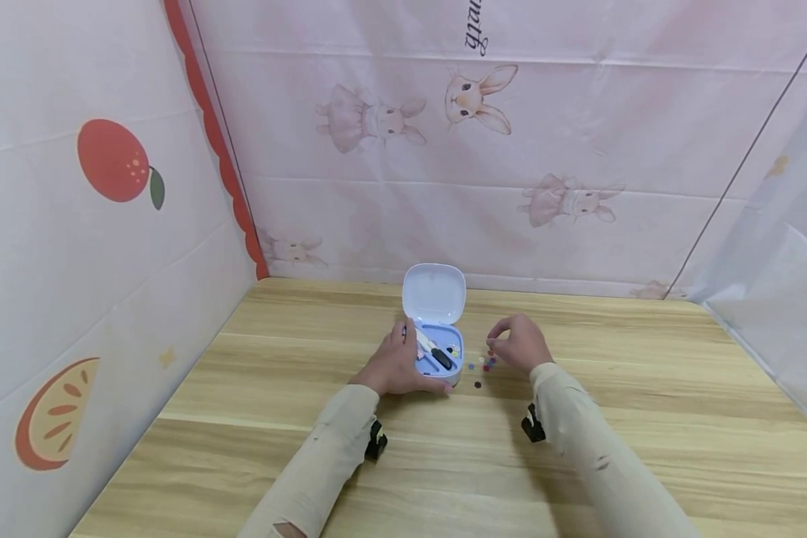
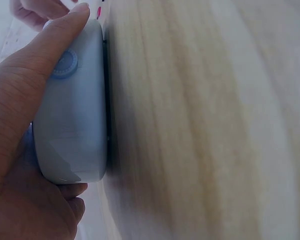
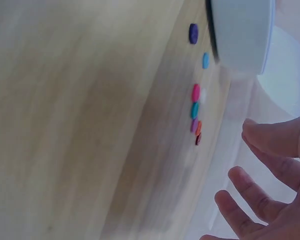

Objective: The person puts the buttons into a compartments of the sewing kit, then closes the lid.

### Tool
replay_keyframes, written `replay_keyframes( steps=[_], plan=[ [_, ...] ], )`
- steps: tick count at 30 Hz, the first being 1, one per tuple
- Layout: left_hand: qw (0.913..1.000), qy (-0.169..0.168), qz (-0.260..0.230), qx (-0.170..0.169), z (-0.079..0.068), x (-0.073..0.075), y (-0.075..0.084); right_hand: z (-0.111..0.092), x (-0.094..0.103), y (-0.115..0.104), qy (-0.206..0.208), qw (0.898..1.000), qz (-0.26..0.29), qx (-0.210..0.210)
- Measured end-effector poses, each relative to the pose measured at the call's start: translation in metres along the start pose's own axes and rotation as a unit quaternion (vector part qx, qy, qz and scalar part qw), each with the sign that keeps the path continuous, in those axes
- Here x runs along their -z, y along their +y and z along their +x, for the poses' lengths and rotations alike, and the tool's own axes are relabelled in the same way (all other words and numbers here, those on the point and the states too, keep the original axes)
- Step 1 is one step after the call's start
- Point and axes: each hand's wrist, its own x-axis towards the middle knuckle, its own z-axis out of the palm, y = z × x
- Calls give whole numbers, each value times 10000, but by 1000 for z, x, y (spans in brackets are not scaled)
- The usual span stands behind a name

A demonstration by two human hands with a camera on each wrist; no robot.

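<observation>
A small light-blue plastic box (image 1: 461,360) stands on the table with its white lid (image 1: 433,292) raised at the back. Its compartments hold a slim white and black tool (image 1: 441,358) and several small buttons (image 1: 453,350). My left hand (image 1: 400,364) grips the box, the thumb (image 2: 50,42) along its front wall beside a round blue catch (image 2: 65,64). To the right of the box, my right hand (image 1: 519,344) hovers over loose buttons (image 3: 195,93) with thumb and index fingertips together and the other fingers spread. Whether a button is between those tips is hidden.
The loose buttons lie scattered on the wooden table (image 1: 619,388), with a dark one (image 1: 478,385) nearer the front. Printed cloth (image 1: 390,217) hangs behind the table, and more covers the sides. A black wrist mount (image 1: 533,424) sits under the right sleeve.
</observation>
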Motion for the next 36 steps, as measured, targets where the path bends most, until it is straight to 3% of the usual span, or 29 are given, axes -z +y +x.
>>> replay_keyframes(
  steps=[14,36],
  plan=[
    [10000,-16,-83,5,0,1,0,-4,1,7,-200,9968,-746,-198],
    [9999,-29,-114,60,0,1,1,-2,-5,8,-259,9930,-1107,-321]
  ],
)
